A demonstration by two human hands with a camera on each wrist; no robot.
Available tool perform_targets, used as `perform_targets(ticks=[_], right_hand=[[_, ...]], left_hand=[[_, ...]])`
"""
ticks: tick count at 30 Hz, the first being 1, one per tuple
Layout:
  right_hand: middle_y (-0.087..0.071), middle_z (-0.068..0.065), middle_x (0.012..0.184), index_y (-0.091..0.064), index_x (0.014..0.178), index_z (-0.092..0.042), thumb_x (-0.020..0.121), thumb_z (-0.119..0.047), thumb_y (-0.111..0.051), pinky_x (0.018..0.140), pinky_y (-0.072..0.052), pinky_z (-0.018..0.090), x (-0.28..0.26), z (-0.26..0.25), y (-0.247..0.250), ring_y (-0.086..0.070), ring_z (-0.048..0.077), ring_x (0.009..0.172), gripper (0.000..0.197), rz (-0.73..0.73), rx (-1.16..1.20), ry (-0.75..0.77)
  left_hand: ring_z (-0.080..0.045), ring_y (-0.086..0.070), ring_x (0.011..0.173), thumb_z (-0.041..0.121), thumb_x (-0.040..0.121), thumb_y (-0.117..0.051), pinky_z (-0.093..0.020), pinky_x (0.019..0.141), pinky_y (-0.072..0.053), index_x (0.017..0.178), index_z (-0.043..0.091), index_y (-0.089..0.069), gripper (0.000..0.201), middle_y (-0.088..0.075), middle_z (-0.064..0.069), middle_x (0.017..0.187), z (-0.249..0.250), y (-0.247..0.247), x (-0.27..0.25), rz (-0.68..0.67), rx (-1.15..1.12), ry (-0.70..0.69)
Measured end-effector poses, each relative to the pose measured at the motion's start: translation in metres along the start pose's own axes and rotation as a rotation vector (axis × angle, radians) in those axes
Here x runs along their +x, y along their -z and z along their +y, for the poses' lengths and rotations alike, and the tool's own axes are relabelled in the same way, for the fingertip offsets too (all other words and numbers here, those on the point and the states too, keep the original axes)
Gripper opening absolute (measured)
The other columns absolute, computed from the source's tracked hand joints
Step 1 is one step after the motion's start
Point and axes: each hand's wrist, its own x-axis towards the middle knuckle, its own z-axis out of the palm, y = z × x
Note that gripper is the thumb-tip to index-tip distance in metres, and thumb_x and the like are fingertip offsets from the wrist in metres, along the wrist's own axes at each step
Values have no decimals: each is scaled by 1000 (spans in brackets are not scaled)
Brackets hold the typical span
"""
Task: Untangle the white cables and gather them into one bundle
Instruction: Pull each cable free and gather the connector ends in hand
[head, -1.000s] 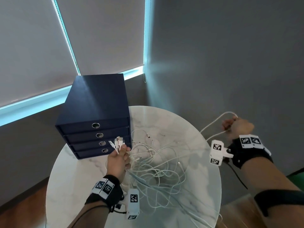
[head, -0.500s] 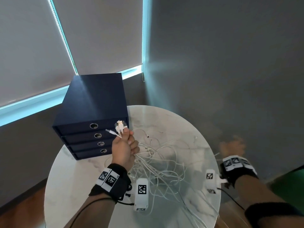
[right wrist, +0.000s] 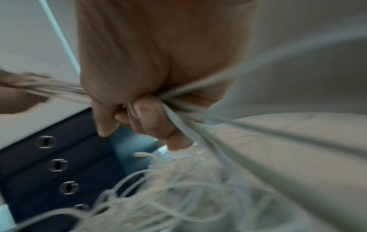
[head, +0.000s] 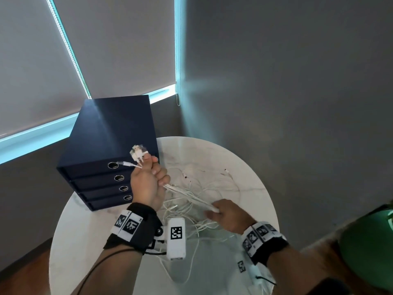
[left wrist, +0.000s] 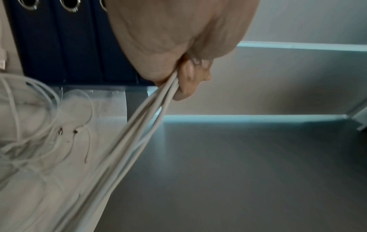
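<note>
Left grip (head: pixel 148 184) clamped on cables (head: pixel 191 196), plug ends sticking out above fist. Right grip (head: pixel 228 216) clamped on same strands lower down; rest tangled on bench (head: pixel 255 188).

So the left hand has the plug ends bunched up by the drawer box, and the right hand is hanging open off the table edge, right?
Not quite. The left hand does hold the plug ends up by the drawer box, but the right hand is over the table, its fingers curled round the white cables. The head and right wrist views show it.
</note>
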Motion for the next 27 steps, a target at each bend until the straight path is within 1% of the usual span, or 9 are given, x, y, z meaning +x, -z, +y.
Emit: perform_targets(ticks=[3, 6, 10, 14, 16, 18, 21, 24, 27], right_hand=[[-48, -7, 49, -55, 60, -18, 88, -46, -65, 52, -37, 23, -8, 49, 28, -43, 1, 45, 41, 87, -27, -184], [-57, -5, 60, -58, 62, -18, 89, -34, -67, 55, -38, 14, -20, 94, 66, -56, 13, 61, 33, 222, -96, -318], [-71, 5, 82, -68, 77, -24, 87, -28, -65, 71, -46, 28, -46, 134, 111, -69, 29, 88, 12, 332, -278, -510], [-72, 12, 97, -59, 72, -26, 92, -24, -57, 71, -45, 31, -67, 144, 131, -67, 33, 93, 20, 402, -425, -614], [-71, 11, 102, -61, 80, -23, 92, -22, -53, 76, -48, 34, -73, 150, 128, -66, 33, 97, 15, 363, -476, -690], [-70, 9, 111, -69, 102, -20, 91, -24, -51, 82, -51, 37, -80, 165, 116, -66, 32, 103, 21, 304, -495, -782], [-51, 12, 142, -50, 137, -22, 99, -27, -45, 97, -46, 35, -94, 183, 92, -56, 29, 122, 40, 186, -507, -874], [-55, 11, 137, -53, 133, -8, 98, -34, -49, 97, -43, 28, -104, 195, 61, -54, 23, 125, 44, 44, -479, -929], [-54, -2, 141, -54, 136, -23, 71, -49, -64, 95, -46, 29, -117, 195, 42, -56, 18, 122, 71, -105, -489, -917]], left_hand=[[-6, -22, 42, 34, 105, -44, -19, 37, -21, 77, 16, -51, 34, -29, 8, 51, 13, 12, 4, 36, -19, -27], [-5, -22, 42, 34, 106, -43, -18, 37, -22, 76, 17, -51, 35, -29, 9, 51, 19, 22, 8, 60, -35, -44], [-6, -20, 42, 33, 106, -42, -19, 36, -20, 75, 18, -51, 35, -29, 9, 50, 22, 29, 12, 75, -39, -50], [-5, -21, 42, 35, 105, -43, -19, 36, -20, 76, 18, -51, 35, -30, 10, 50, 14, 31, 12, 74, -18, -33], [-5, -21, 41, 35, 106, -43, -19, 36, -20, 76, 18, -51, 35, -30, 9, 50, 7, 32, 12, 85, -3, -26], [-6, -21, 41, 35, 106, -43, -19, 35, -20, 76, 18, -51, 35, -30, 9, 50, 3, 34, 13, 99, 9, -25], [-6, -22, 40, 34, 106, -43, -19, 34, -21, 76, 18, -51, 35, -31, 9, 49, -1, 36, 13, 115, 11, -18], [-5, -23, 37, 32, 106, -42, -19, 33, -21, 76, 16, -50, 35, -31, 9, 48, -8, 32, 8, 135, 41, -15], [-5, -23, 37, 31, 107, -43, -18, 34, -20, 76, 15, -49, 35, -32, 8, 48, -16, 29, 5, 139, 83, -16]])
